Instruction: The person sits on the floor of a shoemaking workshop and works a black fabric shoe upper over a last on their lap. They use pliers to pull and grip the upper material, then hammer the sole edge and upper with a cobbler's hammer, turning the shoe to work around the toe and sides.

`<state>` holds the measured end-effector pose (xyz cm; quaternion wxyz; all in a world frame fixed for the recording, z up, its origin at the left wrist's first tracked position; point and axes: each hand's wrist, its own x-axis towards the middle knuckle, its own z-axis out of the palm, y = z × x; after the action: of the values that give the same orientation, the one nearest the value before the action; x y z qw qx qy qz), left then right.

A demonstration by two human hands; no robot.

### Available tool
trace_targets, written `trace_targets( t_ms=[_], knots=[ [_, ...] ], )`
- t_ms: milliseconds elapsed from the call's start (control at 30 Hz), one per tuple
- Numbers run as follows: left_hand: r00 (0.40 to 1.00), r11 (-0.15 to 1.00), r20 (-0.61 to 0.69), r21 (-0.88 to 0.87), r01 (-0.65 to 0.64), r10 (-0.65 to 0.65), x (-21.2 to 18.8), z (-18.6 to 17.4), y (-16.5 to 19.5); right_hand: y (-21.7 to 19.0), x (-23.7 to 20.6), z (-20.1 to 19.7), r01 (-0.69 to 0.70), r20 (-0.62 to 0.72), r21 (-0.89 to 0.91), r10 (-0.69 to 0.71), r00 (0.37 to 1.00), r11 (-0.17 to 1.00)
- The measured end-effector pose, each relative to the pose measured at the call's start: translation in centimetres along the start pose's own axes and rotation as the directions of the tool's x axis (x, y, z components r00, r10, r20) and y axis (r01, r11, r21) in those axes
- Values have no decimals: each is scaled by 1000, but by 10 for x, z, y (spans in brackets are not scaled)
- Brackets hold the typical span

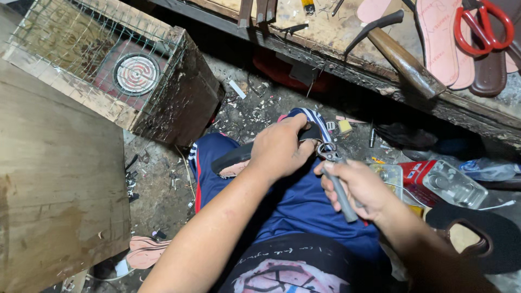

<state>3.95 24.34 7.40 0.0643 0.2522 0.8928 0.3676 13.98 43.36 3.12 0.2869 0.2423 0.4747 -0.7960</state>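
Hiding shoe (239,154) toe, left hand (279,149); pliers (335,176) jaws unclear.

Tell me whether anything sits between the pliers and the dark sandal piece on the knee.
Nothing visible does. The pliers in the right hand already meet the sandal piece, which the left hand presses down.

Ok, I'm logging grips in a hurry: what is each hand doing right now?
Left hand: closed on a dark sandal held on the knee.
Right hand: closed on pliers.
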Motion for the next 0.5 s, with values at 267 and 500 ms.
trace_targets(
  t_ms=[267,500],
  knots=[
    [994,993,104,121,7,-20,-3,0,0,19,-12,24,-17,-175,-84,3,985,996],
    [976,977,140,113,-182,166,-5,-15,-13,18,-43,11,-17,-64,-742,-46,997,670]
  ],
)
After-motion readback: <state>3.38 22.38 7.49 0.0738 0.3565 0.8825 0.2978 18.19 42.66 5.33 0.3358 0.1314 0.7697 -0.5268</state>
